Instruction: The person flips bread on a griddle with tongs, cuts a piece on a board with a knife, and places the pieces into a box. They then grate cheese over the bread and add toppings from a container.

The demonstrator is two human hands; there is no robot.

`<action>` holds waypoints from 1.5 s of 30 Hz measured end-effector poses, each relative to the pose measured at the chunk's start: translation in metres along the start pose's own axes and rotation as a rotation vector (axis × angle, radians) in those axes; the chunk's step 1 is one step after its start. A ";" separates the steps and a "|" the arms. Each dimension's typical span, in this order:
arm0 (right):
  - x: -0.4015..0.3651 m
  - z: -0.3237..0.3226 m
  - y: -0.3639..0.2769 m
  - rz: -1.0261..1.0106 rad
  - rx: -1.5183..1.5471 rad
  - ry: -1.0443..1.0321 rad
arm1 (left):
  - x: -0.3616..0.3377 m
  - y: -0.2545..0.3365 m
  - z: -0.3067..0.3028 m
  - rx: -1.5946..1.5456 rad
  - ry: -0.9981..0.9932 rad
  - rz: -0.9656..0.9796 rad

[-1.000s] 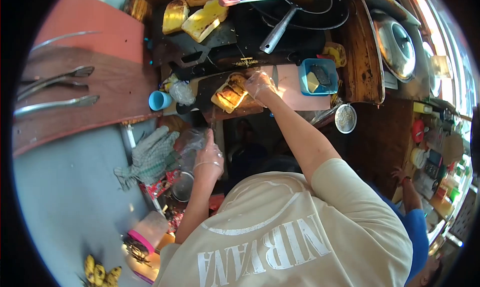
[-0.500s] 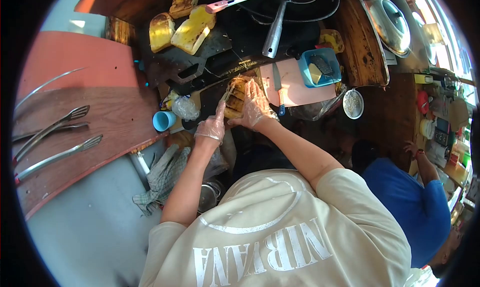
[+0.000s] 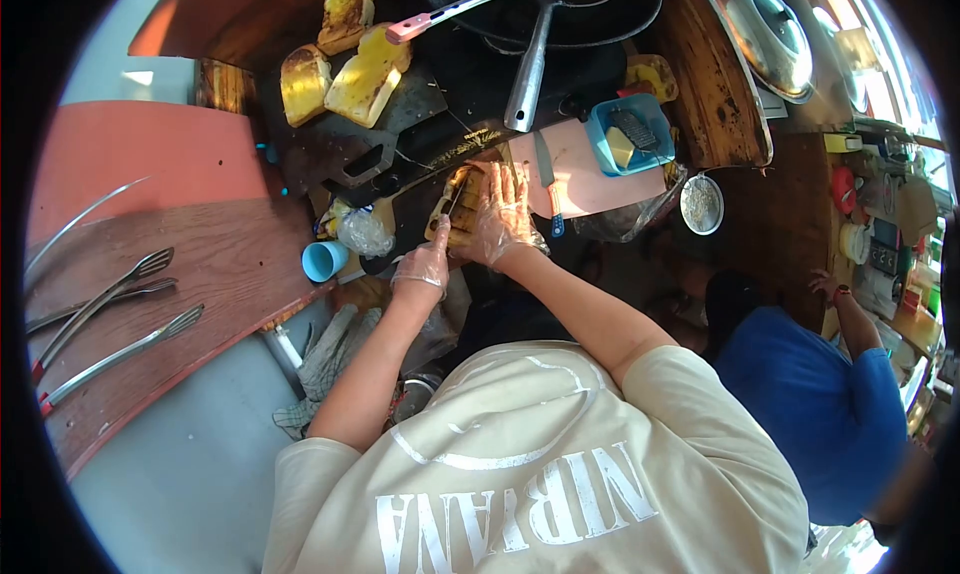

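Right hand (image 3: 503, 219) shifted from the browned toast's (image 3: 462, 212) edge to flat over its right part, fingers outstretched, seemingly steadying it left of pink cutting board (image 3: 595, 192); left hand (image 3: 424, 266) closer in, index extended, grip can't be told.

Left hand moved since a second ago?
Yes: forward, away from the body. Against the blue cup, the left hand sat well lower in view; now it's about level.

Metal utensils (image 3: 130, 352) on brown table (image 3: 235, 264), blue cup (image 3: 321, 262) near edge, blue-shirted person (image 3: 805, 409)
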State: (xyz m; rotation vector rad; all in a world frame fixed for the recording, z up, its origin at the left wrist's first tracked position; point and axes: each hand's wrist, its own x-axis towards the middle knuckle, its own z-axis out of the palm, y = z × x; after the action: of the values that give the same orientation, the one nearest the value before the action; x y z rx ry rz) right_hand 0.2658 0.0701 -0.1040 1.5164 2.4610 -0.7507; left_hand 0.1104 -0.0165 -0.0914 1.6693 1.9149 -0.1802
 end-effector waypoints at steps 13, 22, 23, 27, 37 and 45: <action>0.000 0.015 -0.001 -0.004 -0.048 0.091 | -0.009 -0.036 0.057 0.025 0.170 0.078; 0.001 0.022 -0.005 0.025 -0.043 0.183 | -0.011 -0.036 0.069 0.056 0.336 0.112; 0.000 0.019 -0.005 0.024 -0.086 0.164 | -0.016 -0.034 0.062 0.009 0.278 0.095; 0.002 0.017 -0.005 0.007 -0.082 0.137 | -0.010 -0.038 0.070 -0.029 0.224 0.058; -0.009 0.010 -0.006 0.032 -0.010 0.066 | -0.058 -0.025 0.024 0.005 0.204 0.019; -0.012 0.019 0.011 -0.003 0.084 0.031 | -0.013 0.004 0.024 -0.057 0.157 0.052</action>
State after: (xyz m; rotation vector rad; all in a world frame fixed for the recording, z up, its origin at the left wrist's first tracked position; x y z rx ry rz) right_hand 0.2785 0.0546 -0.1194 1.5654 2.4837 -0.8478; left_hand 0.1233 -0.0381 -0.1032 1.7370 1.9684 0.0270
